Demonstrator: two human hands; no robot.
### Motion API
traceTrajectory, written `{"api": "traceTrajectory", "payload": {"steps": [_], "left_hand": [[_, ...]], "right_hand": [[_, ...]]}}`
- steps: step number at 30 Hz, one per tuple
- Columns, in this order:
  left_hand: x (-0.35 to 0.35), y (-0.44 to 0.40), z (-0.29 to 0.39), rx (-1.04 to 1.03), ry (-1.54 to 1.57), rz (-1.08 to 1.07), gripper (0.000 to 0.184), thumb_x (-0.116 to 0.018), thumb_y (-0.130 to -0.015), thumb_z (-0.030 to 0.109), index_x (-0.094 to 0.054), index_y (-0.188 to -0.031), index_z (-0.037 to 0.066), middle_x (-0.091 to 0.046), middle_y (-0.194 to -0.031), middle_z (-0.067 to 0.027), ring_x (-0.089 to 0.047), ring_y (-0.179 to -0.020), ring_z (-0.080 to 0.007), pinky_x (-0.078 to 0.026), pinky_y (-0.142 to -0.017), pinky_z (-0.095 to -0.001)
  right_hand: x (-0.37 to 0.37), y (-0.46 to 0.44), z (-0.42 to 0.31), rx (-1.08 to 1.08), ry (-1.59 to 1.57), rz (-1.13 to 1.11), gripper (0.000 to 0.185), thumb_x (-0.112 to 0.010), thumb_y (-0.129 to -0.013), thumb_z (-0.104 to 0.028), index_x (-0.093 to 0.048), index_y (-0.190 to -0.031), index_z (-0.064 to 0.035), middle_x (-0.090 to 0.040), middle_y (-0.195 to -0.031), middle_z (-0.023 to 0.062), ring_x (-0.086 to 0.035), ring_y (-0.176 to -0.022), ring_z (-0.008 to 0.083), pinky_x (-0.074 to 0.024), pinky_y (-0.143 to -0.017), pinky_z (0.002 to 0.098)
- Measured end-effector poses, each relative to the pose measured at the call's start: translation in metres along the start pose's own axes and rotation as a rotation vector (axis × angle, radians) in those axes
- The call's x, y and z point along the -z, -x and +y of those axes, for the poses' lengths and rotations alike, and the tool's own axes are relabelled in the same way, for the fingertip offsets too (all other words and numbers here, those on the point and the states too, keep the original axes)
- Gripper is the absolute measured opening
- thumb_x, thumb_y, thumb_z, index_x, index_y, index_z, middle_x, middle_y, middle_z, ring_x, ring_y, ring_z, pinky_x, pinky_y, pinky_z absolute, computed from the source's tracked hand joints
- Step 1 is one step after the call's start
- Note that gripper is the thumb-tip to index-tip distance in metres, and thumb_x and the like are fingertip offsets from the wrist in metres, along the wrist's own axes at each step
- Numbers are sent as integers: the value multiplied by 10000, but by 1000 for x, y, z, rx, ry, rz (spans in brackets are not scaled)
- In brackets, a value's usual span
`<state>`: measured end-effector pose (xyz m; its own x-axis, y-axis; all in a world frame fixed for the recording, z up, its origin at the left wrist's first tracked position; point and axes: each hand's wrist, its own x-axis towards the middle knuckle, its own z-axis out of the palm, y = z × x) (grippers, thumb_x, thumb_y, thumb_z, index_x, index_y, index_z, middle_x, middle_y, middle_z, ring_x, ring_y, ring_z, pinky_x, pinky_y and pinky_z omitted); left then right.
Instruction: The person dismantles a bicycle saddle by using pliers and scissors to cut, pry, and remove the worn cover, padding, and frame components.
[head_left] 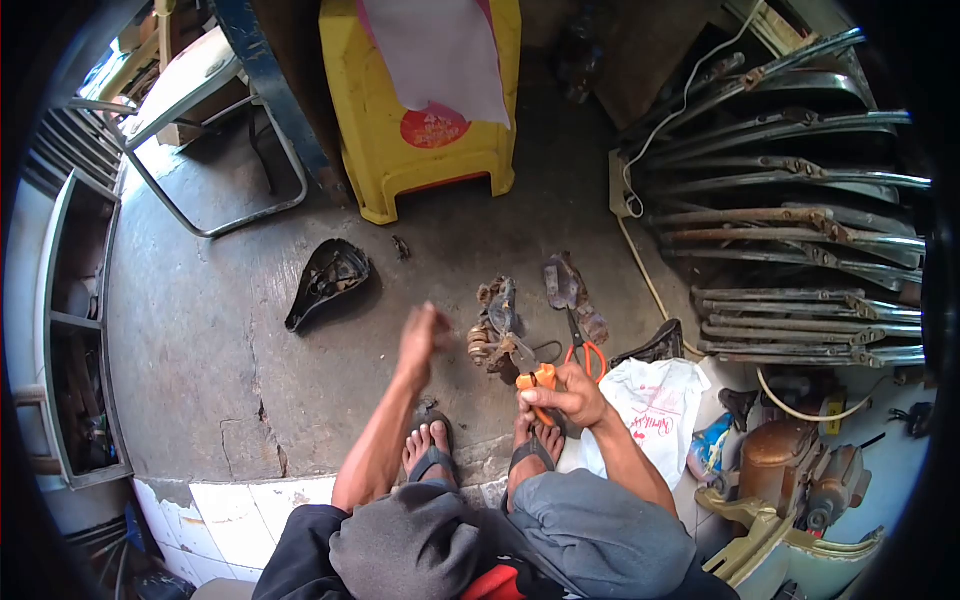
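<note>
My right hand [577, 396] is closed around the orange handles of pliers [537, 378], in front of my right foot. The jaws point toward a dirty metal part [495, 325] with a rusty coil on the floor; whether they touch it I cannot tell. My left hand [423, 335] is over the concrete left of that part, its fingers smeared by motion. Scissors [592, 358] with orange-red handles lie just beyond my right hand. Behind them is a greyish, worn piece [566, 282].
A black saddle-shaped shell [328, 284] lies at the left. A yellow plastic stool [425, 165] stands ahead, a cloth draped over it. Stacked metal chair frames [800, 230] line the right side. By my right knee are a white plastic bag [650, 405] and a brown machine [778, 460].
</note>
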<state>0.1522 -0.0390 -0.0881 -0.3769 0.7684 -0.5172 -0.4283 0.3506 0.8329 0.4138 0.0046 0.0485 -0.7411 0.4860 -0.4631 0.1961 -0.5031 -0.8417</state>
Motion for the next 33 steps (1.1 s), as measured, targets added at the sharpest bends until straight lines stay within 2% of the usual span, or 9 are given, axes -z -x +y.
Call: {"api": "traceTrajectory", "payload": {"steps": [3,7,13,17,20,21,23,26,33], "left_hand": [[-1,2,62,-338,-113,-8,370,-552,-1019,408,-619,-1150,69,-662,-1141,-90,-603,-1072,-237,-454,-975,-413],[-30,32,119,-926,-918,-467,436,-620,-972,356,-598,-1305,74,-572,-1375,-161,-385,-1422,-376,-310,-1178,-500],[-32,32,117,-926,-1174,-661,474,-691,-915,442,-625,-1200,70,-598,-1264,-171,-407,-1369,-403,-309,-1168,-497],[-46,38,72,-688,-930,-530,495,-747,-873,424,-566,-1042,-4,-625,-964,-220,-622,-917,-401,-501,-801,-464],[-48,40,38,-567,-920,-513,477,-737,-879,398,-558,-1042,-13,-632,-902,-248,-630,-865,-432,-495,-782,-485],[-45,46,28,-557,-889,-467,464,-732,-875,379,-557,-1038,-18,-635,-893,-263,-630,-851,-443,-493,-762,-487],[-49,49,21,-533,-850,-426,451,-728,-871,360,-555,-1035,-23,-637,-885,-278,-631,-838,-455,-490,-741,-490],[-50,60,33,-457,-900,-418,420,-748,-821,284,-569,-1031,-32,-655,-924,-283,-660,-860,-434,-517,-744,-459],[-51,78,45,-472,-876,-344,387,-763,-802,252,-582,-1007,-20,-658,-922,-231,-665,-824,-411,-535,-726,-440]], "right_hand": [[10,-4,6,-26,291,56,287,-741,-903,-270,-710,-922,15,-679,-743,43,-625,-651,108,-482,-611,271],[14,-16,2,-97,463,119,332,-775,-872,-346,-734,-888,-17,-637,-645,-1,-584,-615,72,-431,-570,268],[17,-7,0,88,603,305,383,-770,-878,-360,-757,-1069,-28,-631,-665,-1,-544,-593,85,-429,-565,268],[31,-16,31,-110,585,433,457,-755,-871,-427,-747,-1069,-15,-734,-851,154,-684,-802,198,-520,-758,349],[35,-16,53,-239,741,527,475,-755,-838,-468,-757,-1055,-45,-736,-906,216,-721,-883,304,-537,-811,398],[33,-16,60,-156,738,540,500,-773,-831,-465,-749,-991,9,-713,-726,117,-686,-647,191,-534,-673,367],[36,-15,54,-349,721,500,487,-763,-821,-460,-753,-1050,-30,-734,-825,188,-722,-784,282,-544,-754,394],[40,-13,42,-418,524,429,457,-798,-813,-401,-749,-1054,-16,-706,-725,77,-661,-661,140,-516,-655,322],[51,-13,44,-374,461,434,414,-821,-805,-354,-755,-1048,-26,-682,-698,47,-614,-571,130,-476,-540,286]]}}
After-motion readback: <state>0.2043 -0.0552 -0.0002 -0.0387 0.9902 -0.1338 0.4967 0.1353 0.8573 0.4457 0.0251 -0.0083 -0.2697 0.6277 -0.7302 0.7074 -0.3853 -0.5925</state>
